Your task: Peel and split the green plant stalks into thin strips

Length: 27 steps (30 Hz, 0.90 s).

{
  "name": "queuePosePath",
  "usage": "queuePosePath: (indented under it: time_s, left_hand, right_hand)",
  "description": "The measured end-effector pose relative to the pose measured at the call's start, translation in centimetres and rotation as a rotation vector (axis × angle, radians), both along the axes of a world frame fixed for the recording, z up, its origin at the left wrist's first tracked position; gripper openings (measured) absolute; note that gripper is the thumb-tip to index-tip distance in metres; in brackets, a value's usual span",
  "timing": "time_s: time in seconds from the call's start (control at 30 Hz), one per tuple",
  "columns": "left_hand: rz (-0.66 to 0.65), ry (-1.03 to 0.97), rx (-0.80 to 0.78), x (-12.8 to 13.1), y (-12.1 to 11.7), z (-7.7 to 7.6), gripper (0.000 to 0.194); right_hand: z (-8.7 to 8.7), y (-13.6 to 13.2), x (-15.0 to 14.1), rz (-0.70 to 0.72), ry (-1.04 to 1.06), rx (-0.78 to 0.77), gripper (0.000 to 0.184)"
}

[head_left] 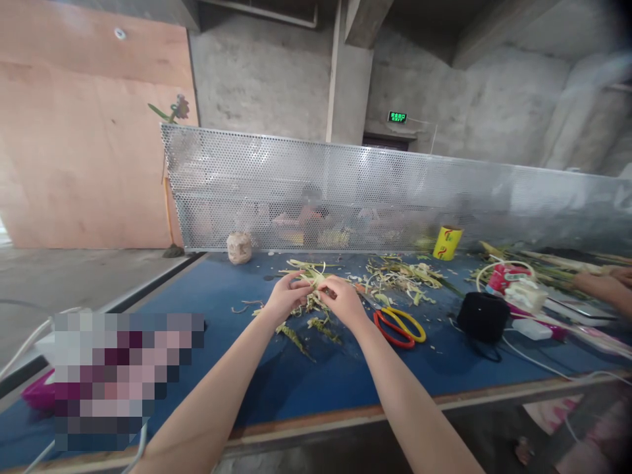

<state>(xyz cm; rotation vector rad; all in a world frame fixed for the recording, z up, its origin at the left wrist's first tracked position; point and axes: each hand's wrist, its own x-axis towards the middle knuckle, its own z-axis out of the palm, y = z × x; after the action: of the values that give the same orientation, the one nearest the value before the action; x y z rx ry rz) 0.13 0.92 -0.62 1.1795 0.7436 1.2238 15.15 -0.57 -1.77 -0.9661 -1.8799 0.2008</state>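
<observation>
Blue table [197, 388], perforated metal screen [395, 191] along its back edge, shredded plant scraps [397, 273] strewn across the middle, red-and-yellow scissors [396, 327] lying right of centre — left hand [285, 298] and right hand [342, 299] close together, fingertips narrowed on a pale green plant strip [316, 278] above the scraps

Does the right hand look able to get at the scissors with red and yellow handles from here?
Likely yes: the scissors lie just beside the right hand with their handles uncovered, though that hand is occupied with pale plant material.
</observation>
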Motion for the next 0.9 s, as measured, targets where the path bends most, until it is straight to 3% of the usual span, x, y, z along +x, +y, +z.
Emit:
queuePosePath:
  time_s: [0.6, 0.9]
  left_hand:
    - [-0.061, 0.106, 0.138, 0.2, 0.2, -0.4, 0.062]
    - [-0.030, 0.114, 0.129, 0.1, 0.2, -0.2, 0.054]
  right_hand:
    - [-1.2, 1.8, -0.1, 0.088, 0.290, -0.343, 0.031]
    - [-0.9, 1.2, -0.6, 0.100, 0.270, -0.262, 0.023]
